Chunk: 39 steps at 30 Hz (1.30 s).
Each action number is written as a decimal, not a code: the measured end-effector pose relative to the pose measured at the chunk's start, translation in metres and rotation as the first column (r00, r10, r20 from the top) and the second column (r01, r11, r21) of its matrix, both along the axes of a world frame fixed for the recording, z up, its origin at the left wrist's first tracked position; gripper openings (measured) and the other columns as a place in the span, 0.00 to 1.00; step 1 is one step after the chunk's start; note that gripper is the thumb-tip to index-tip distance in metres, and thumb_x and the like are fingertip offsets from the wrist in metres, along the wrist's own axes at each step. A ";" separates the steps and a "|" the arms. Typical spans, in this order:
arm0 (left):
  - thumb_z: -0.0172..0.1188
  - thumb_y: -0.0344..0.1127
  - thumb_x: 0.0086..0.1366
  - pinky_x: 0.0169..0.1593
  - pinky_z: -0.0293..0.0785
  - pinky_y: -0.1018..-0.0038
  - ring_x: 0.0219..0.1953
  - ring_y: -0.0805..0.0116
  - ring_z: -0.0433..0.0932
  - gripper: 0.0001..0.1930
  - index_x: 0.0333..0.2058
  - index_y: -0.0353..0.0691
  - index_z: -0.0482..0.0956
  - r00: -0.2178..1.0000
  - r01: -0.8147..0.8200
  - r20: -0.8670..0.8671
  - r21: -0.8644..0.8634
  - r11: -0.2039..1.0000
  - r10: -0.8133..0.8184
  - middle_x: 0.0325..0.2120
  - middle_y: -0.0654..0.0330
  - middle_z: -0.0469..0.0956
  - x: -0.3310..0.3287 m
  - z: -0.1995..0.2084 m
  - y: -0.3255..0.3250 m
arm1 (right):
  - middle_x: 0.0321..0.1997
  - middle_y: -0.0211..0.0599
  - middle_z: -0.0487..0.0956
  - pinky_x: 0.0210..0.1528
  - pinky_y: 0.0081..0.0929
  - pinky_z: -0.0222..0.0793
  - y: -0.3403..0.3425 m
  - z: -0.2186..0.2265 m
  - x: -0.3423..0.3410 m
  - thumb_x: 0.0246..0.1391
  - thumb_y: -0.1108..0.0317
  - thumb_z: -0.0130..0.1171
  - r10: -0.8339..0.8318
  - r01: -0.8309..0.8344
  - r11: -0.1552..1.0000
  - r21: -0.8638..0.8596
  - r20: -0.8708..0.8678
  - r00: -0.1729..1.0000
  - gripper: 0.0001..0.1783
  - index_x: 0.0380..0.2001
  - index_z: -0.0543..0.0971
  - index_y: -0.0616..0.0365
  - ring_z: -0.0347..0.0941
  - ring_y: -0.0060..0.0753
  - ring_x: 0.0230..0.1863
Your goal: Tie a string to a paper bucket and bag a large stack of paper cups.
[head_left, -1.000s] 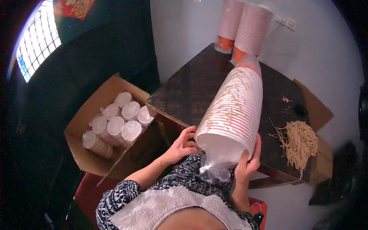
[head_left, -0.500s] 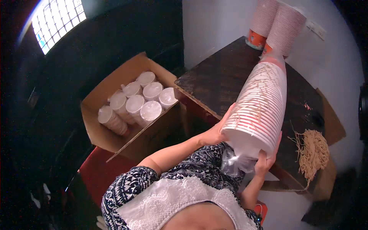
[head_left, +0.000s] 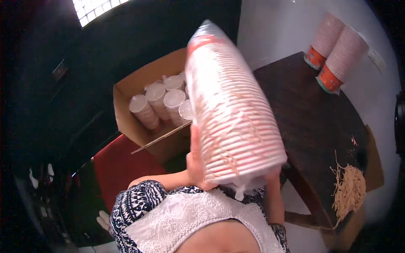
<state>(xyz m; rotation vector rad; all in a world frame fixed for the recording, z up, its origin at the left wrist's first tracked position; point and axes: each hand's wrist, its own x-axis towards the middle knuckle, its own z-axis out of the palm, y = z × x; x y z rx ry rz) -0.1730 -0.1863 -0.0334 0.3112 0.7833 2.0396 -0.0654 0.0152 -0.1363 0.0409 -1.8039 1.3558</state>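
Head view: a bagged stack of cups (head_left: 234,109) is held aslant by the left hand (head_left: 196,168) at its side and the blurred right hand (head_left: 273,177) at its lower end; the carton (head_left: 143,76) is partly hidden behind it.

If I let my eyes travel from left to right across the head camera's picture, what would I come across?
Bright barred window → cardboard box of wrapped white cups → long bagged stack of cups, held up → tangle of tan string.
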 end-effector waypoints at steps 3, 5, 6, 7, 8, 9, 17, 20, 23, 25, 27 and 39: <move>0.59 0.32 0.47 0.50 0.71 0.65 0.49 0.44 0.75 0.56 0.63 0.25 0.25 -0.122 -0.581 -0.962 0.269 0.768 0.244 0.50 0.29 0.67 -0.010 -0.018 -0.035 | 0.35 0.34 0.78 0.42 0.27 0.69 -0.018 -0.003 -0.038 0.46 0.68 0.55 0.073 -0.012 0.923 -0.384 0.143 0.987 0.16 0.38 0.76 0.66 0.73 0.28 0.36; 0.59 0.32 0.47 0.49 0.72 0.62 0.48 0.41 0.75 0.54 0.63 0.25 0.28 -0.161 -0.728 -0.985 0.162 0.666 0.064 0.49 0.28 0.67 -0.009 -0.007 -0.055 | 0.32 0.30 0.77 0.38 0.23 0.68 -0.022 0.031 -0.067 0.40 0.70 0.54 0.401 -0.316 0.876 -0.365 0.188 0.896 0.17 0.37 0.76 0.65 0.72 0.24 0.34; 0.58 0.31 0.49 0.50 0.71 0.61 0.49 0.39 0.74 0.52 0.64 0.26 0.29 -0.029 -0.744 -0.994 0.091 0.662 0.104 0.52 0.28 0.64 -0.012 -0.020 -0.061 | 0.31 0.30 0.77 0.38 0.22 0.68 -0.024 0.027 -0.082 0.39 0.69 0.55 0.472 -0.334 0.836 -0.435 0.262 0.842 0.18 0.37 0.76 0.65 0.72 0.24 0.34; 0.54 0.28 0.51 0.57 0.61 0.64 0.56 0.47 0.65 0.49 0.64 0.27 0.30 0.077 -0.759 -0.991 0.011 0.652 0.106 0.57 0.34 0.58 -0.014 -0.021 -0.063 | 0.32 0.30 0.78 0.38 0.23 0.68 -0.032 0.027 -0.097 0.39 0.69 0.55 0.522 -0.361 0.785 -0.503 0.224 0.823 0.19 0.38 0.76 0.65 0.72 0.24 0.34; 0.50 0.24 0.52 0.65 0.50 0.67 0.63 0.56 0.57 0.46 0.65 0.28 0.32 0.176 -0.765 -0.978 -0.066 0.640 0.109 0.62 0.40 0.52 -0.018 -0.016 -0.067 | 0.32 0.31 0.78 0.38 0.23 0.69 -0.040 0.029 -0.111 0.39 0.69 0.55 0.568 -0.390 0.728 -0.564 0.177 0.804 0.19 0.38 0.76 0.65 0.72 0.24 0.34; 0.48 0.22 0.51 0.65 0.49 0.70 0.63 0.58 0.56 0.44 0.65 0.28 0.35 0.208 -0.798 -0.976 -0.132 0.588 0.064 0.62 0.44 0.52 -0.022 -0.006 -0.070 | 0.35 0.32 0.78 0.40 0.24 0.69 -0.040 0.021 -0.124 0.39 0.69 0.54 0.534 -0.408 0.815 -0.411 0.263 0.803 0.21 0.41 0.76 0.66 0.73 0.24 0.36; 0.45 0.21 0.45 0.50 0.70 0.73 0.48 0.62 0.72 0.34 0.57 0.32 0.61 0.589 -0.745 -0.649 -0.204 0.635 0.482 0.48 0.52 0.71 -0.115 -0.031 -0.094 | 0.60 0.46 0.66 0.52 0.29 0.67 -0.077 0.021 -0.162 0.61 0.46 0.46 0.774 -0.572 0.558 -0.601 0.128 0.621 0.39 0.64 0.55 0.64 0.69 0.33 0.53; 0.45 0.19 0.49 0.41 0.78 0.65 0.38 0.58 0.78 0.27 0.52 0.27 0.66 0.697 -0.704 -0.382 -0.207 0.679 0.607 0.40 0.50 0.75 -0.171 -0.059 -0.110 | 0.67 0.53 0.57 0.53 0.34 0.68 -0.072 0.017 -0.148 0.62 0.44 0.44 0.792 -0.594 0.509 -0.622 0.070 0.606 0.42 0.67 0.48 0.62 0.69 0.43 0.56; 0.43 0.20 0.53 0.47 0.76 0.59 0.41 0.53 0.78 0.22 0.49 0.20 0.66 0.690 -0.724 -0.291 -0.268 0.636 0.663 0.39 0.45 0.75 -0.214 -0.093 -0.120 | 0.65 0.53 0.61 0.51 0.32 0.70 -0.054 0.014 -0.125 0.63 0.48 0.44 0.722 -0.533 0.564 -0.631 0.063 0.689 0.38 0.66 0.52 0.63 0.72 0.41 0.54; 0.43 0.22 0.55 0.49 0.75 0.54 0.45 0.49 0.76 0.23 0.51 0.19 0.62 0.670 -0.741 -0.225 -0.262 0.618 0.707 0.44 0.42 0.72 -0.248 -0.125 -0.134 | 0.60 0.52 0.67 0.50 0.31 0.71 -0.042 0.008 -0.110 0.64 0.51 0.42 0.679 -0.476 0.588 -0.654 0.079 0.729 0.34 0.63 0.56 0.66 0.74 0.39 0.51; 0.43 0.22 0.56 0.50 0.74 0.48 0.50 0.46 0.72 0.26 0.56 0.25 0.58 0.671 -0.735 -0.110 -0.226 0.639 0.733 0.50 0.42 0.68 -0.261 -0.129 -0.132 | 0.56 0.50 0.72 0.49 0.30 0.71 -0.027 0.001 -0.093 0.65 0.52 0.41 0.630 -0.419 0.617 -0.667 0.099 0.770 0.31 0.60 0.61 0.68 0.75 0.37 0.48; 0.44 0.24 0.53 0.46 0.73 0.40 0.52 0.45 0.68 0.30 0.58 0.44 0.60 0.484 -0.819 0.050 -0.325 0.472 0.874 0.54 0.48 0.65 -0.365 -0.236 -0.132 | 0.44 0.49 0.79 0.48 0.30 0.72 -0.004 -0.038 -0.036 0.64 0.57 0.43 0.474 -0.192 0.713 -0.674 0.261 0.841 0.24 0.51 0.71 0.68 0.78 0.37 0.42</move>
